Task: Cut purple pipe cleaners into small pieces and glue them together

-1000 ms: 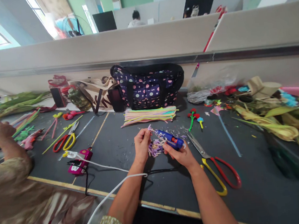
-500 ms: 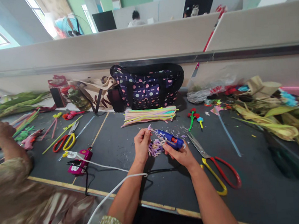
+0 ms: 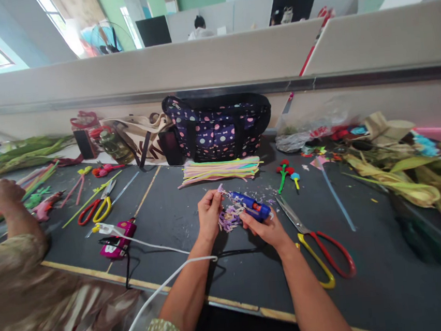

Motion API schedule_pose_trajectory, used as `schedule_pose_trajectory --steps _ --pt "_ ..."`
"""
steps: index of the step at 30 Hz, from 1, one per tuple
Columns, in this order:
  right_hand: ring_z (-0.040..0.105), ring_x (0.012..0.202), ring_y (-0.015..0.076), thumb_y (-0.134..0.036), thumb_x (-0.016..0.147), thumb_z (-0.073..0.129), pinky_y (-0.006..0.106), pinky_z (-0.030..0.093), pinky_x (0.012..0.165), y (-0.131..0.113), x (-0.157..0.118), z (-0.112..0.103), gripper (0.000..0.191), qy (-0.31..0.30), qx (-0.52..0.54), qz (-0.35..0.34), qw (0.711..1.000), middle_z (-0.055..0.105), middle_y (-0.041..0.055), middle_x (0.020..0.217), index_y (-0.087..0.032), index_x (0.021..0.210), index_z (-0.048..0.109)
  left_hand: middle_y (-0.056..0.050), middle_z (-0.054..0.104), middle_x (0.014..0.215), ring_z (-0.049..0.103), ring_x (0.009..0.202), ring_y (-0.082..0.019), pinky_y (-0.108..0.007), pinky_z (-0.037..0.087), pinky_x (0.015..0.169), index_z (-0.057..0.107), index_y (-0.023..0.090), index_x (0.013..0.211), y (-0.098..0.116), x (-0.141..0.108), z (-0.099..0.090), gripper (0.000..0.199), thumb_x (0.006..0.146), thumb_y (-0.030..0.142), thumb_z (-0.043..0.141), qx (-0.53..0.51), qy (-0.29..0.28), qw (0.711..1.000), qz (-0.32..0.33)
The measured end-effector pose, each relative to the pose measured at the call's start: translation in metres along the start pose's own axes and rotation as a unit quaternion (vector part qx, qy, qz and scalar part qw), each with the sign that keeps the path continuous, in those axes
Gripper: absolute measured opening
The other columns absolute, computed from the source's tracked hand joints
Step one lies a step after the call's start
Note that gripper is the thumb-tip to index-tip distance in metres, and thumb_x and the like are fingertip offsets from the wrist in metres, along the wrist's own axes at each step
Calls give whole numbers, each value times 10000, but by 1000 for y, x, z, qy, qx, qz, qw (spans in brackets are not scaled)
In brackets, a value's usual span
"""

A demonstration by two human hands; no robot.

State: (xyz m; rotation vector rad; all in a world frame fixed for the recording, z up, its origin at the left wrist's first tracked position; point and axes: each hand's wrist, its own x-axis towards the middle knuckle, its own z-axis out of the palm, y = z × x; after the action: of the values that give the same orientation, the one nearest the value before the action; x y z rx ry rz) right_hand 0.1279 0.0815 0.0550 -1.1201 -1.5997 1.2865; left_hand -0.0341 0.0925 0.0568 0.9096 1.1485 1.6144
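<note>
My right hand (image 3: 268, 228) is closed around a blue glue gun (image 3: 251, 204), whose tip points left toward my other hand. Between thumb and fingertips, my left hand (image 3: 209, 214) pinches a small purple piece (image 3: 220, 188), close by the gun's nozzle. Under and between the hands lies a loose heap of purple scraps (image 3: 229, 220) on the dark tabletop. Large scissors (image 3: 302, 230) with one red and one yellow handle rest to the right of my right hand. Beyond my hands is a bundle of pastel pipe cleaners (image 3: 221, 170).
A patterned dark bag (image 3: 220, 129) stands behind the bundle. Left are smaller scissors (image 3: 101, 204), a magenta power box (image 3: 118, 240) and a white cable (image 3: 154, 246). A co-worker's hands (image 3: 3, 194) work at far left. Corn husks (image 3: 405, 184) lie right, near small pipe-cleaner flowers (image 3: 283, 172).
My hands, the glue gun and the purple piece look nearly unmoved. At far left, the co-worker's hands have shifted slightly.
</note>
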Motion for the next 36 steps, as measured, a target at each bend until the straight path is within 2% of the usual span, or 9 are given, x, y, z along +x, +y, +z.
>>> schedule_pose_trajectory --steps 19,36 --pt "447 402 88 -461 751 618 217 361 419 -3 0 1 348 3 8 7 1000 512 -22 440 -177 552 581 32 481 611 312 468 -53 -205 221 445 611 150 758 2 -1 0 305 748 453 631 3 -7 1000 5" --pt "435 400 76 -451 758 614 219 348 426 -4 -2 0 344 3 23 20 1000 529 -16 481 -170 564 572 31 471 610 306 468 -51 -204 209 447 609 142 770 -1 1 -2 311 755 452 626 -3 -6 1000 2"
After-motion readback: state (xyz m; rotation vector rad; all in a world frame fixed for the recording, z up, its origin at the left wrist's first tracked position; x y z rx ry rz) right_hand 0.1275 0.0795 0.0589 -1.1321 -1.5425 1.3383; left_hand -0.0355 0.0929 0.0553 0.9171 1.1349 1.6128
